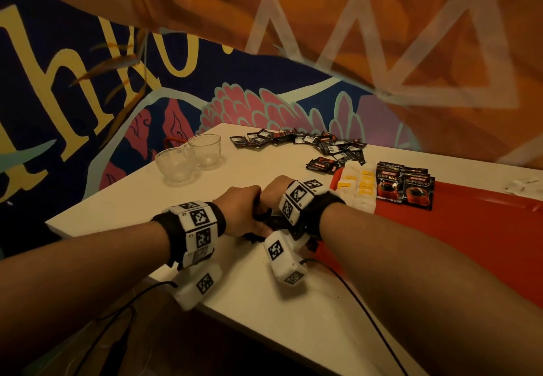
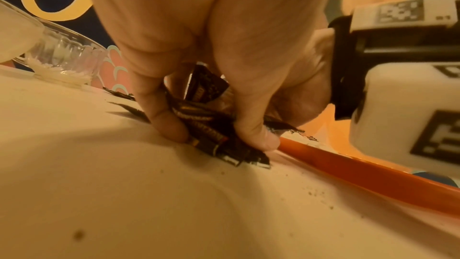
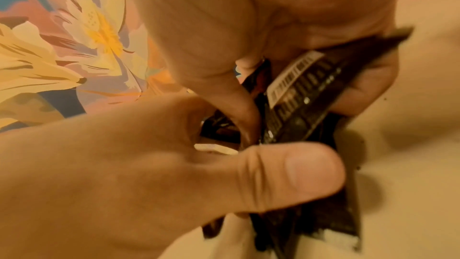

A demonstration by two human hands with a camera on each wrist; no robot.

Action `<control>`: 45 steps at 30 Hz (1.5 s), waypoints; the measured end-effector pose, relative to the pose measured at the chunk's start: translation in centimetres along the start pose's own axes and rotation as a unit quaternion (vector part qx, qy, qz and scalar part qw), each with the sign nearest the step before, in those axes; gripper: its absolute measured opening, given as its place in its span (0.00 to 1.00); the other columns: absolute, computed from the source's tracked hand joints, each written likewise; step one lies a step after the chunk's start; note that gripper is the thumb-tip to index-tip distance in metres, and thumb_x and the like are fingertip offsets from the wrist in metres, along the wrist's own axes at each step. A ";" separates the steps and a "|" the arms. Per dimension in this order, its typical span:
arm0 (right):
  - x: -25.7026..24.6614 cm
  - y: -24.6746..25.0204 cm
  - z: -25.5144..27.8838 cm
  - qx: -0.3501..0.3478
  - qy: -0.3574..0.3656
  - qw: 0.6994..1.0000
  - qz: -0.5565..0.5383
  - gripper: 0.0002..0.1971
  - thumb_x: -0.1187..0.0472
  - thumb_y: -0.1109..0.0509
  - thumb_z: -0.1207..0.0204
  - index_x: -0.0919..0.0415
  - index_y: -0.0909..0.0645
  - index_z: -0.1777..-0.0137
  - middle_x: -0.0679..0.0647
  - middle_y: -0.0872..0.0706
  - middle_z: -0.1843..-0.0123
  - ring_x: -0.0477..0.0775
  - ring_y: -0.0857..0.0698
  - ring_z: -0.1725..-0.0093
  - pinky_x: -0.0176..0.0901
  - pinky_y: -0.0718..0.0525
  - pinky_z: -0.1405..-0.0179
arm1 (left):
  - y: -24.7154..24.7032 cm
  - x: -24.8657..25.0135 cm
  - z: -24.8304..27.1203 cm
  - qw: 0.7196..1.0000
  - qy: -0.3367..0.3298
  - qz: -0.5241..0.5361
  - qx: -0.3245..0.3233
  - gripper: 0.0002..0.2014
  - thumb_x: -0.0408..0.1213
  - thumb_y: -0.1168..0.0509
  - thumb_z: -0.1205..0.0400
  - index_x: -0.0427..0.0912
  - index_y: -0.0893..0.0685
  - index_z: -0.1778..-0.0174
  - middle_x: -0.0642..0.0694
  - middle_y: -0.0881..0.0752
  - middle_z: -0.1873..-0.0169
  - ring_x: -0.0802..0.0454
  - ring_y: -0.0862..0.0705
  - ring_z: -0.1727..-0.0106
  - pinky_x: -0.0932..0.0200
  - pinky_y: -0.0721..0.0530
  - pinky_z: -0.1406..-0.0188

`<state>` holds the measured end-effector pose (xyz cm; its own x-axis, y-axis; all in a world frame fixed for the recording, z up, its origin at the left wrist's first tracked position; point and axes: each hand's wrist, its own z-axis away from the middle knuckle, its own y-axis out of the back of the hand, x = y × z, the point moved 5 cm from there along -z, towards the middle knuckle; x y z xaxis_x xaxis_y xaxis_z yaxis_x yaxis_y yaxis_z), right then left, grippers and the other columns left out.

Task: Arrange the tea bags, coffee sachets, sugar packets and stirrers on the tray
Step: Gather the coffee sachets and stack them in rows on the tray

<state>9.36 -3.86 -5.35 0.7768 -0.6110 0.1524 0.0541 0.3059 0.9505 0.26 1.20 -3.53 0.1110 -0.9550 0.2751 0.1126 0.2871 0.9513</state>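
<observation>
A pale, cream-coloured tabletop [image 1: 264, 302], speckled with dark crumbs in the left wrist view, stands against a painted mural wall [image 1: 73, 81] of dark blue with yellow lettering and pink petal shapes. Near its edge the left hand [image 1: 241, 211] and right hand [image 1: 274, 192] meet, fingers [image 2: 171, 125] of both curled round a bundle of small dark sachets [image 2: 211, 137] pressed onto the tabletop just beside the rim of the flat red tray [image 1: 470, 228]. On the tray's far end lie white-and-yellow packets [image 1: 357, 187] and dark Kopiko Supremo coffee sachets [image 1: 404, 186]. More dark sachets [image 1: 308, 140] are scattered farther back, with two clear glass cups [image 1: 191, 155] to their left.
</observation>
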 end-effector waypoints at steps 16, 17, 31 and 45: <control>7.0 3.3 6.1 0.122 -0.158 0.911 -0.361 0.18 0.56 0.35 0.15 0.65 0.19 0.30 0.61 0.15 0.38 0.60 0.18 0.33 0.42 0.22 0.46 | 2.0 1.6 -1.6 0.891 -0.026 0.441 0.101 0.32 0.35 0.25 0.21 0.50 0.31 0.23 0.44 0.21 0.37 0.51 0.15 0.43 0.55 0.15 0.45; 7.5 3.4 6.5 0.142 -0.162 0.885 -0.413 0.18 0.59 0.32 0.18 0.65 0.17 0.32 0.60 0.14 0.36 0.60 0.17 0.34 0.43 0.20 0.41 | 2.1 1.6 -1.8 0.859 -0.026 0.499 0.107 0.29 0.35 0.27 0.19 0.48 0.30 0.23 0.41 0.22 0.35 0.48 0.15 0.42 0.54 0.16 0.44; 12.0 5.3 12.3 0.320 -0.056 0.725 -0.608 0.13 0.69 0.22 0.28 0.49 0.12 0.53 0.53 0.09 0.50 0.55 0.11 0.46 0.57 0.13 0.38 | 4.4 7.6 -5.5 0.608 -0.066 0.787 -0.081 0.39 0.67 0.45 0.16 0.39 0.25 0.21 0.33 0.20 0.26 0.33 0.19 0.29 0.36 0.21 0.30; 18.4 2.0 20.6 0.430 -0.080 0.807 -0.396 0.09 0.57 0.32 0.31 0.49 0.17 0.52 0.44 0.12 0.54 0.44 0.15 0.54 0.27 0.23 0.57 | 0.5 21.7 -7.7 0.625 -0.106 0.738 -0.233 0.20 0.43 0.36 0.16 0.37 0.19 0.31 0.37 0.12 0.49 0.41 0.10 0.54 0.46 0.09 0.52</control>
<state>10.79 -29.52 4.97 0.6170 -0.4737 -0.6284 -0.0140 -0.8050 0.5930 10.29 -18.78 1.82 0.3053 0.4010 0.8637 0.3228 0.8098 -0.4900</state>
